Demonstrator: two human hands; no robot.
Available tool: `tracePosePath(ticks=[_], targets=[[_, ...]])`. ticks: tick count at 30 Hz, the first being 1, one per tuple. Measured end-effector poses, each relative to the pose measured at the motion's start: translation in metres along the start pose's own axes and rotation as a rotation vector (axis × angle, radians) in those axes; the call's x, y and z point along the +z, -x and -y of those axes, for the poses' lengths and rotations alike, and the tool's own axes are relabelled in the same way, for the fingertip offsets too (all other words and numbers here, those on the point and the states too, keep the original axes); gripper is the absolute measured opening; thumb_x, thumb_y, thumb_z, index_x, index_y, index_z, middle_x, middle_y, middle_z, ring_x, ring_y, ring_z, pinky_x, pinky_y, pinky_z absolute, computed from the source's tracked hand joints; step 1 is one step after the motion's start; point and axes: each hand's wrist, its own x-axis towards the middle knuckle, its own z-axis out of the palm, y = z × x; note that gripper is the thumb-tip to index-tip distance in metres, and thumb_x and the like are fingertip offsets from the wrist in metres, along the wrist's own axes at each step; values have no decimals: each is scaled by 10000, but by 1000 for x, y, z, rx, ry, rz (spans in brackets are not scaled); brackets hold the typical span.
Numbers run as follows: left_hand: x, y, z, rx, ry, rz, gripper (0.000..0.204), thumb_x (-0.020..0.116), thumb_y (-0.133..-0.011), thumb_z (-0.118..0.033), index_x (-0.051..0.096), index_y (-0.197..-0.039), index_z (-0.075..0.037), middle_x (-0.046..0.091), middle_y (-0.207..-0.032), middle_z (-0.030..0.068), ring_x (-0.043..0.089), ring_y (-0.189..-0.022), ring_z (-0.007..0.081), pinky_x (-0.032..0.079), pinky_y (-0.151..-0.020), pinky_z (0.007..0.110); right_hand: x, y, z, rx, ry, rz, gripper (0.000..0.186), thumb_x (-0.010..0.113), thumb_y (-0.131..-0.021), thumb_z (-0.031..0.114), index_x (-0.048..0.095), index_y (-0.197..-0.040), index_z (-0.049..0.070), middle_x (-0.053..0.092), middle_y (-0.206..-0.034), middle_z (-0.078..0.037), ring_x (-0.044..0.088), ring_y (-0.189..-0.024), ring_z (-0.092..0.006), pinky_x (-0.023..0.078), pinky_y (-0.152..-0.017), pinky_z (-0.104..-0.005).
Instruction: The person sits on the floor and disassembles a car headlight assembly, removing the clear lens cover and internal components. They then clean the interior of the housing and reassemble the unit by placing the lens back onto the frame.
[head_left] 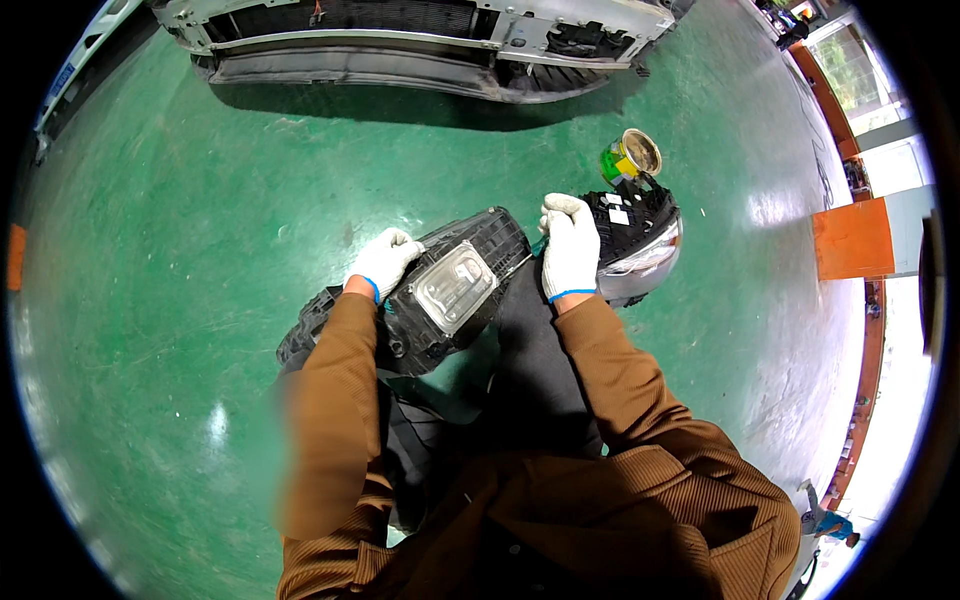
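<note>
A black ribbed car part, like the housing of a headlight, lies slantwise across my legs. Set in its face is a rectangular, see-through panel with a pale rim. My left hand, in a white glove with a blue cuff, has its fingers curled at the upper left edge of the part. My right hand, gloved alike, hovers above my right knee beyond the part's right end. Its fingers are closed; what they hold, if anything, is hidden. Just right of it a headlight with a clear lens and black back rests on the floor.
A yellow and green open tin stands behind the headlight. At the far side is a car front stripped of its bumper. The green floor is shiny. Far right are an orange panel and a person in blue.
</note>
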Motion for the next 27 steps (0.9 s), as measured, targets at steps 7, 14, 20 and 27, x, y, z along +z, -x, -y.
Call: tracePosePath(ticks=[7, 14, 20, 27], targets=[[-4, -1, 15, -9, 26, -104, 215, 704, -1023, -245, 716, -1100, -45, 724, -971, 28, 623, -898, 127, 515, -841, 306, 23, -3, -6, 93, -242, -64, 254, 603, -1068, 55, 678, -1302, -7, 710, -1100, -72, 625, -905, -113, 538, -866, -266], [-2, 8, 20, -14, 62, -178, 222, 687, -1023, -251, 724, -1104, -47, 725, -976, 26, 626, -902, 130, 521, -855, 303, 40, -27, -5, 256, -465, 69, 227, 543, -1087, 181, 676, -1103, -2, 531, -684, -40, 453, -535, -131, 417, -497, -313], [-1, 8, 24, 0, 80, -197, 235, 706, -1006, -257, 734, -1098, -43, 736, -978, 34, 640, -908, 140, 525, -859, 307, 13, -48, -4, 353, -593, 459, 226, 548, -1059, 184, 682, -1044, 3, 534, -674, -47, 464, -564, -155, 429, -545, -345], [0, 4, 28, -6, 55, -198, 240, 704, -1008, -251, 740, -1114, -39, 751, -997, 52, 658, -925, 149, 535, -875, 315, 42, -21, 7, 255, -421, 23, 205, 626, -1063, 215, 681, -1109, 23, 562, -753, -29, 480, -586, -128, 435, -555, -320]])
